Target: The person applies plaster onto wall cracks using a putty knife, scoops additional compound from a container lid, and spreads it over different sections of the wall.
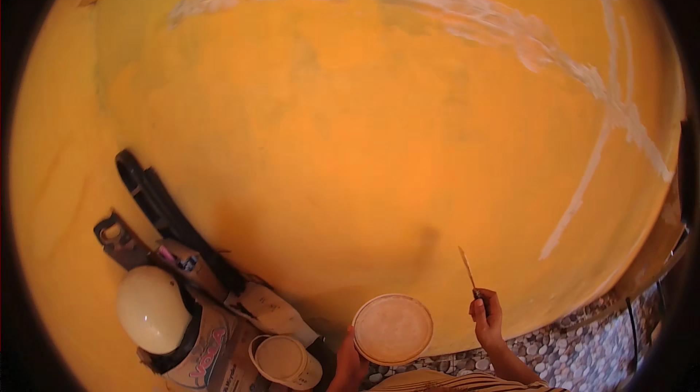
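My left hand (pixel 350 363) holds a round shallow plate (pixel 393 328) of pale putty by its lower left rim, low in the view. My right hand (pixel 487 315) is closed on the handle of a thin putty knife (pixel 467 269), whose blade points up toward the orange-yellow wall (pixel 350 151). The blade's tip is close to the wall; I cannot tell whether it touches. White filler streaks (pixel 510 27) arc across the wall's upper part and run down its right side.
At lower left, against the wall, stand a cream helmet (pixel 152 309), a white lidded bucket (pixel 284 361), sacks and dark tools (pixel 157 206). A pebble-patterned floor (pixel 576 348) shows at lower right, with a dark cable (pixel 633 326) on it.
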Tool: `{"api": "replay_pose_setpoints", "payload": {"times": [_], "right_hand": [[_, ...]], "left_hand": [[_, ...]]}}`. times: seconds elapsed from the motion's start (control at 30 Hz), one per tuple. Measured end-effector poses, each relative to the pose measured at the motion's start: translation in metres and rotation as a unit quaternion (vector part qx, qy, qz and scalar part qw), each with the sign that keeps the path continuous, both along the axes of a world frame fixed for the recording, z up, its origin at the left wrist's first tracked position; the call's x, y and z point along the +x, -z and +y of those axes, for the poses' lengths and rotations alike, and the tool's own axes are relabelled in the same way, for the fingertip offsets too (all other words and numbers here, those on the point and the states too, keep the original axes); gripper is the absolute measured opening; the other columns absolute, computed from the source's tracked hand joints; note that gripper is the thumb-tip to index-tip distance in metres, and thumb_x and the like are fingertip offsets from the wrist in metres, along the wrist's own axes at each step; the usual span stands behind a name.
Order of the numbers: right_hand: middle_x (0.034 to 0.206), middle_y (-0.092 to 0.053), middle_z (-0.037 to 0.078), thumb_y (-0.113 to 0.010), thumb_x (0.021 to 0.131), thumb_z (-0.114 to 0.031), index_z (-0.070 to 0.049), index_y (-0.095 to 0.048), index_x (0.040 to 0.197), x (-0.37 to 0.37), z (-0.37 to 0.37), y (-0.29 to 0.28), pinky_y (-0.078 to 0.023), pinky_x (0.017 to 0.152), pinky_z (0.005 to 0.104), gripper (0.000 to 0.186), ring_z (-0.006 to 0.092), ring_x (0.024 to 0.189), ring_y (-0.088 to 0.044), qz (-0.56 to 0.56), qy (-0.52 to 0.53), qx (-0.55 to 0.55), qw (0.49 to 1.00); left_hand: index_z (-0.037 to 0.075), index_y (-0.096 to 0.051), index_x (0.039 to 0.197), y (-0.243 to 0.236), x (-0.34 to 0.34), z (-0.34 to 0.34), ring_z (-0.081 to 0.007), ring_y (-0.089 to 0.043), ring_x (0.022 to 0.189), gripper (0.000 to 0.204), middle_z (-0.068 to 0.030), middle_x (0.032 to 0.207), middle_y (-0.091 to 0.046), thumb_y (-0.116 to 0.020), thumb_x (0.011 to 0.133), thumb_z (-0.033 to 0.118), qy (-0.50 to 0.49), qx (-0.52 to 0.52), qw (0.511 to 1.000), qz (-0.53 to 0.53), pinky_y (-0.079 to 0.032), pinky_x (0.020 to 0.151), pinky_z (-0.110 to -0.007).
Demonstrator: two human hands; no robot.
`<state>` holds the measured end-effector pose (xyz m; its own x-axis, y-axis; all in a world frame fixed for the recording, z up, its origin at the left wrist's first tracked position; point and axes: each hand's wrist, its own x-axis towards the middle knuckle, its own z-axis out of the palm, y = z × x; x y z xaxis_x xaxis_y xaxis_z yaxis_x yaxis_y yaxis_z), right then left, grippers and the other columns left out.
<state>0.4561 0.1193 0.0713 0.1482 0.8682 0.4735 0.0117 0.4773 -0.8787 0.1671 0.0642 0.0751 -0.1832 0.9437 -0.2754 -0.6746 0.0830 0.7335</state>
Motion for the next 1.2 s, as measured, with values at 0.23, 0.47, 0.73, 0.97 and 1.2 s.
{"api": "replay_pose_setpoints", "payload": {"times": [0.23, 0.47, 0.73, 0.97, 1.2], "right_hand": [[0.074, -0.055, 0.004, -0.047, 0.105, -0.024, -0.003, -0.051, 0.118, -0.049, 0.011, -0.010, -0.035, 0.053, 0.0227, 0.026, 0.0064, 0.058, -0.041, 0.021, -0.170, -0.050, 0.984], [0.075, -0.058, 0.006, -0.041, 0.106, -0.022, -0.004, -0.052, 0.119, -0.107, 0.008, -0.020, -0.038, 0.051, 0.0243, 0.025, 0.0072, 0.055, -0.043, -0.015, -0.296, -0.089, 0.951], [0.073, -0.060, 0.007, -0.040, 0.106, -0.026, -0.004, -0.052, 0.116, -0.152, 0.012, -0.016, -0.039, 0.049, 0.0246, 0.027, 0.0091, 0.051, -0.047, -0.039, -0.379, -0.103, 0.919], [0.073, -0.060, 0.008, -0.038, 0.107, -0.028, -0.003, -0.052, 0.116, -0.161, 0.013, -0.008, -0.039, 0.048, 0.0230, 0.030, 0.0097, 0.050, -0.047, -0.053, -0.414, -0.155, 0.895], [0.073, -0.061, 0.009, -0.039, 0.107, -0.030, -0.002, -0.051, 0.117, -0.143, 0.024, -0.001, -0.041, 0.048, 0.0236, 0.032, 0.0106, 0.050, -0.050, -0.048, -0.437, -0.213, 0.873]], "left_hand": [[-0.004, -0.043, 0.136, -0.008, -0.020, -0.037, -0.0275, -0.056, 0.122, 0.051, -0.0176, 0.133, -0.055, -0.029, 0.108, 0.035, -0.084, -0.007, 0.996, -0.014, -0.047, 0.103, -0.039], [-0.001, -0.044, 0.137, 0.014, -0.058, -0.075, -0.0260, -0.057, 0.120, 0.050, -0.0166, 0.131, -0.057, -0.027, 0.108, 0.036, -0.149, 0.036, 0.986, -0.066, -0.051, 0.097, -0.038], [-0.002, -0.046, 0.136, -0.001, -0.073, -0.106, -0.0236, -0.059, 0.115, 0.050, -0.0143, 0.129, -0.057, -0.029, 0.108, 0.036, -0.243, -0.003, 0.969, -0.028, -0.050, 0.095, -0.038], [-0.002, -0.047, 0.135, 0.013, -0.063, -0.112, -0.0221, -0.058, 0.118, 0.050, -0.0140, 0.132, -0.058, -0.034, 0.107, 0.037, -0.301, -0.005, 0.953, -0.043, -0.047, 0.100, -0.034], [-0.003, -0.048, 0.135, 0.026, -0.053, -0.104, -0.0213, -0.058, 0.120, 0.050, -0.0138, 0.133, -0.058, -0.035, 0.107, 0.036, -0.351, -0.002, 0.936, -0.027, -0.046, 0.101, -0.035]]}}
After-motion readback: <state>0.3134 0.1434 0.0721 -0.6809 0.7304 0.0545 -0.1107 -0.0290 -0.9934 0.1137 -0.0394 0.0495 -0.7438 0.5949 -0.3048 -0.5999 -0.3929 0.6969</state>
